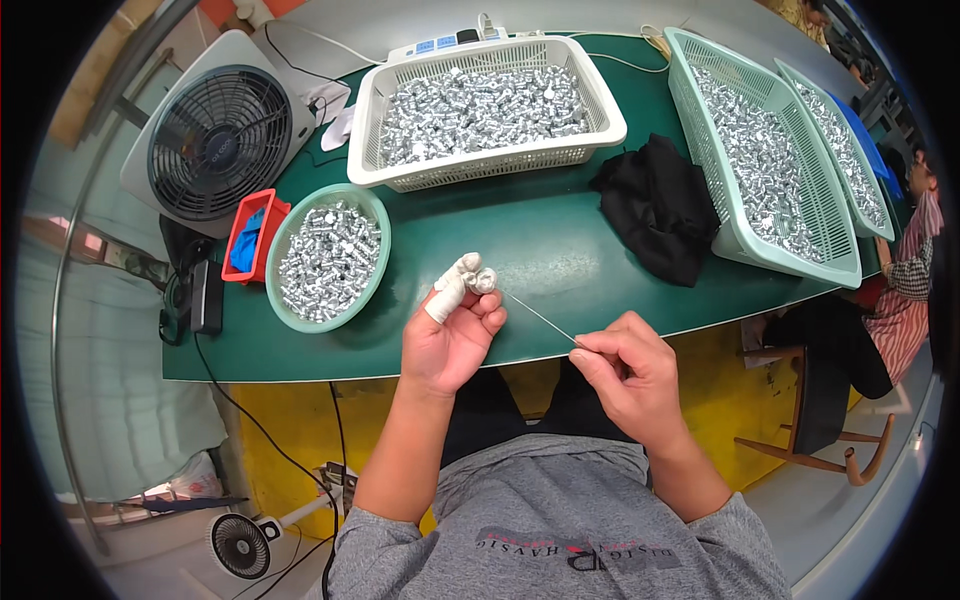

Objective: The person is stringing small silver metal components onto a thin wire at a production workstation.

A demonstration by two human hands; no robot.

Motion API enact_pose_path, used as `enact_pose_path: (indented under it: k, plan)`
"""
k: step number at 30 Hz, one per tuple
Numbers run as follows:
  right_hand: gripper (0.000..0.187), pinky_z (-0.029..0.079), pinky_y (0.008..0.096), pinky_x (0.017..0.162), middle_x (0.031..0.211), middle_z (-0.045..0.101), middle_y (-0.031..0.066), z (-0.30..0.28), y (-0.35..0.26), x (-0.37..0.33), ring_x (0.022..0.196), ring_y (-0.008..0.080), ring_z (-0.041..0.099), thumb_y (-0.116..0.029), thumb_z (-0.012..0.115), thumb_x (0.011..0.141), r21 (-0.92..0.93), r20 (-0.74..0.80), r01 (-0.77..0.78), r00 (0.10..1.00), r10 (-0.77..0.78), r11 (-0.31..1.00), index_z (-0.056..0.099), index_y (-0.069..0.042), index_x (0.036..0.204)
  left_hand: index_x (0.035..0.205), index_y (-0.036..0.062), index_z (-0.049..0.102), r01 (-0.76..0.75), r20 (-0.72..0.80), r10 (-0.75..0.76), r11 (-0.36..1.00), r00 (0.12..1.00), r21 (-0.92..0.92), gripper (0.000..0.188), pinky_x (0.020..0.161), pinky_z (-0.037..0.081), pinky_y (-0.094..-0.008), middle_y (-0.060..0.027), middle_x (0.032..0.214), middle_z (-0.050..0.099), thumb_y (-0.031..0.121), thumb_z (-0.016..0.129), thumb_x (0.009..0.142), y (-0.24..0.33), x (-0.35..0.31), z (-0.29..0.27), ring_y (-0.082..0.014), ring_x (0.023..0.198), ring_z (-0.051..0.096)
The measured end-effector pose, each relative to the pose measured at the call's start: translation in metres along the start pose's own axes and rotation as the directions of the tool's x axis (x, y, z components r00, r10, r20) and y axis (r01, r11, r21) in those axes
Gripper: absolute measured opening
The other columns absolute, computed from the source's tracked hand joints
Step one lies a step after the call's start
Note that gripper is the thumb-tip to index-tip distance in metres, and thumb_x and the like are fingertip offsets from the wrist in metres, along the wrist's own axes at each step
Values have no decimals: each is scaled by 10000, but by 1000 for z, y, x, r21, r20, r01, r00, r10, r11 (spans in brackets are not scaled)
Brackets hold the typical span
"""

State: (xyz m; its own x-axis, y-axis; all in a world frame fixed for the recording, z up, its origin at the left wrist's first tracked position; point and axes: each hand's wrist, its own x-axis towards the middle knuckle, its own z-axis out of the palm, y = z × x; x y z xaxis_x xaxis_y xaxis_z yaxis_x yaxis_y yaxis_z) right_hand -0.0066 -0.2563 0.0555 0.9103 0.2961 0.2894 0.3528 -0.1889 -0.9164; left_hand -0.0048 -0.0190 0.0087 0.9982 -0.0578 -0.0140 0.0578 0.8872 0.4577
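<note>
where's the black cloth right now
In the head view, the black cloth lies right of centre on the green table, beside the large pale green basket, and farther from the person than their right hand.

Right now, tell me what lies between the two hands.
In the head view, a thin white strand runs from the left hand to the right hand, over the green table.

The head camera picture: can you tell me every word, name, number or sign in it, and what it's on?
Grey shirt: dark and red lettering on the front; I won't copy it out.
Large fan: small lettering on its hub; I won't copy that either.
White power strip: any markings are too small to read.
</note>
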Motion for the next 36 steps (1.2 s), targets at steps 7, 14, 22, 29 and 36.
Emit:
enact_pose_path:
  k: [7,14,22,29,36]
  plan:
    - [117,366,227,503,744,547,23,8,-14,6,577,70,486,19,768,828,-67,6,54,999,-54,996,726,5,937,1260,34,593,43,20,-42,998,999,-48,282,777,451,-319,-100,1086,579,154,534,1012,-4,-1,-3,-180,887,530]
    - [100,369,229,488,735,554,29,9,-19,10,560,71,492,29,762,826,-94,2,103,995,-103,990,719,5,913,1261,41,601,32,59,-31,999,998,-3,275,778,457,-324,-105,1101,583,135,531,1012,-6,-2,-2,-184,891,545]
    - [89,363,238,478,715,554,34,3,-22,12,556,79,494,53,745,817,-132,29,136,991,-133,982,707,6,883,1255,41,617,24,80,-29,998,996,63,268,785,465,-331,-120,1132,601,106,528,1010,-8,-4,-1,-186,919,563]
    - [81,356,245,470,711,551,37,-1,-23,11,552,85,490,55,735,818,-193,39,194,981,-190,962,708,6,876,1237,18,632,-128,37,123,925,992,359,249,778,509,-338,-129,1114,627,47,509,1023,-19,-9,7,-184,898,597]
    - [21,352,234,509,719,547,17,-8,-6,11,576,68,473,16,728,844,25,84,-21,996,19,999,708,10,845,1227,-3,638,-363,137,423,518,896,774,247,761,549,-326,-132,1084,660,-17,529,1006,-28,-14,21,-182,874,639]
